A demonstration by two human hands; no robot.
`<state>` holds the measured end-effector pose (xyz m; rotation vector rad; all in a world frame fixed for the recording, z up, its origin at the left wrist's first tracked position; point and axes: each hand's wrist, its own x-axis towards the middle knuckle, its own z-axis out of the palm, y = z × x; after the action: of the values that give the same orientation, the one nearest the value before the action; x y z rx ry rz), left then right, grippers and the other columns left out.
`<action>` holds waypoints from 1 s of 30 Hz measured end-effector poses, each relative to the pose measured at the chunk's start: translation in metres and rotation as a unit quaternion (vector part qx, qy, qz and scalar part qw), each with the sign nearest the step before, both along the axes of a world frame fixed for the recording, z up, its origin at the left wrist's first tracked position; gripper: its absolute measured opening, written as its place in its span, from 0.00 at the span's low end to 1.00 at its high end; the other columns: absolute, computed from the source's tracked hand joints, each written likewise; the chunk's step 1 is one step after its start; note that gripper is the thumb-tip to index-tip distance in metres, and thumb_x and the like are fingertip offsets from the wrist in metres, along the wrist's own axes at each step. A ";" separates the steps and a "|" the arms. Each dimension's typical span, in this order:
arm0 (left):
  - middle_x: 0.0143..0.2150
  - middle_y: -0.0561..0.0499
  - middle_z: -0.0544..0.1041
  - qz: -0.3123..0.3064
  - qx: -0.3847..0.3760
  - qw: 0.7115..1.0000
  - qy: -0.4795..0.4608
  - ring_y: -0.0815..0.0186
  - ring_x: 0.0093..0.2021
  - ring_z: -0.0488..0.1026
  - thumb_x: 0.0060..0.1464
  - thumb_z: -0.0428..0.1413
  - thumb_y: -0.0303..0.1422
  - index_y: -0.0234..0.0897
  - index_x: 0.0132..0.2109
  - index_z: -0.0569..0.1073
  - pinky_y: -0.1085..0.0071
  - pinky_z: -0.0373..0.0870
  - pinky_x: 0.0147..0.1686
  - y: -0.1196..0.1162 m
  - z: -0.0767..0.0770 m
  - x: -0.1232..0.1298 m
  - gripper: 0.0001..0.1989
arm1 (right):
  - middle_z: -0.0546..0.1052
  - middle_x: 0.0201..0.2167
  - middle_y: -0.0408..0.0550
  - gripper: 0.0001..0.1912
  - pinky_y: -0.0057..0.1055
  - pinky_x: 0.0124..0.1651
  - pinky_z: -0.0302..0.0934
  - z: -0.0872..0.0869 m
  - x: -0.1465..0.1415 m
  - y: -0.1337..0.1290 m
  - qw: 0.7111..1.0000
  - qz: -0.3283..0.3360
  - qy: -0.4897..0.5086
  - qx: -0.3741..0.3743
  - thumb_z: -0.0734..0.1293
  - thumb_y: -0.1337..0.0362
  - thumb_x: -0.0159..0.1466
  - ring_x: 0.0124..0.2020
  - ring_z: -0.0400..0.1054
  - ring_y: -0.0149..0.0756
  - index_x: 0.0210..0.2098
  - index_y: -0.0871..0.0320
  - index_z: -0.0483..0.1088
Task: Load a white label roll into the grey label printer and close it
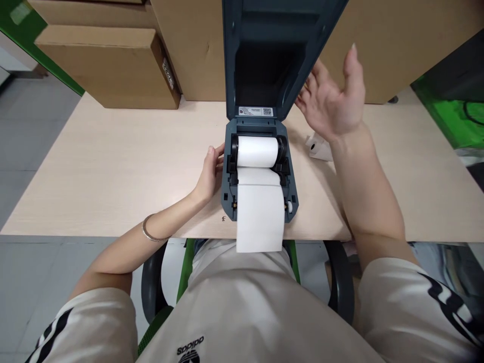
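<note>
A dark blue-grey label printer (230,196) stands on the table with its lid (231,60) raised. Inside it a white label roll (257,152) sits between black holders. From the roll a strip of label paper (260,217) runs forward over the printer's front and past the table edge. My left hand (207,174) lies along the printer's left side, fingers stretched and partly hidden by the body. Beside the lid's right edge is my right hand (333,98), palm up, thumb spread; its fingertips are at the lid's edge, and I cannot tell whether they touch.
A small white paper roll (318,147) lies on the table (151,151) right of the printer, partly behind my right wrist. Cardboard boxes (98,65) stand along the back, close behind the raised lid. Chair armrests (340,282) flank my body below the table edge.
</note>
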<state>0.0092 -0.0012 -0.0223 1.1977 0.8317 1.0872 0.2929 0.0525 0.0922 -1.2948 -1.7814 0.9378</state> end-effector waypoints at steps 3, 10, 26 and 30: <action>0.60 0.44 0.87 0.001 0.009 0.998 0.068 0.42 0.68 0.81 0.70 0.35 0.72 0.46 0.69 0.77 0.45 0.83 0.58 0.001 0.001 -0.002 0.46 | 0.50 0.88 0.37 0.51 0.46 0.81 0.57 0.002 0.008 -0.002 0.996 0.065 -0.045 0.030 0.24 0.39 0.72 0.82 0.55 0.43 0.88 0.46 0.36; 0.59 0.42 0.87 0.022 0.014 0.996 0.082 0.42 0.68 0.80 0.70 0.32 0.73 0.44 0.67 0.79 0.44 0.83 0.61 0.001 0.003 -0.003 0.49 | 0.66 0.82 0.40 0.43 0.54 0.79 0.62 0.019 0.013 -0.014 0.996 0.059 -0.032 0.050 0.37 0.41 0.78 0.80 0.61 0.51 0.86 0.43 0.50; 0.83 0.47 0.66 -0.008 0.048 0.998 0.049 0.47 0.82 0.68 0.66 0.47 0.76 0.64 0.85 0.35 0.47 0.74 0.75 -0.004 0.000 -0.010 0.54 | 0.32 0.90 0.50 0.77 0.74 0.79 0.56 0.012 0.025 -0.037 0.916 0.191 -0.352 0.032 0.75 0.21 0.58 0.86 0.33 0.82 0.89 0.42 0.33; 0.85 0.48 0.62 -0.027 0.061 0.996 0.053 0.45 0.84 0.64 0.62 0.57 0.74 0.68 0.84 0.33 0.45 0.71 0.77 -0.005 -0.001 -0.012 0.59 | 0.33 0.90 0.49 0.74 0.74 0.79 0.57 0.009 0.022 -0.045 0.915 0.196 -0.348 0.052 0.73 0.21 0.61 0.86 0.39 0.83 0.89 0.42 0.32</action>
<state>-0.0023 -0.0058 -0.0230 1.3825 0.8201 1.0494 0.3146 0.0073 0.1009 -1.3192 -2.6802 0.5925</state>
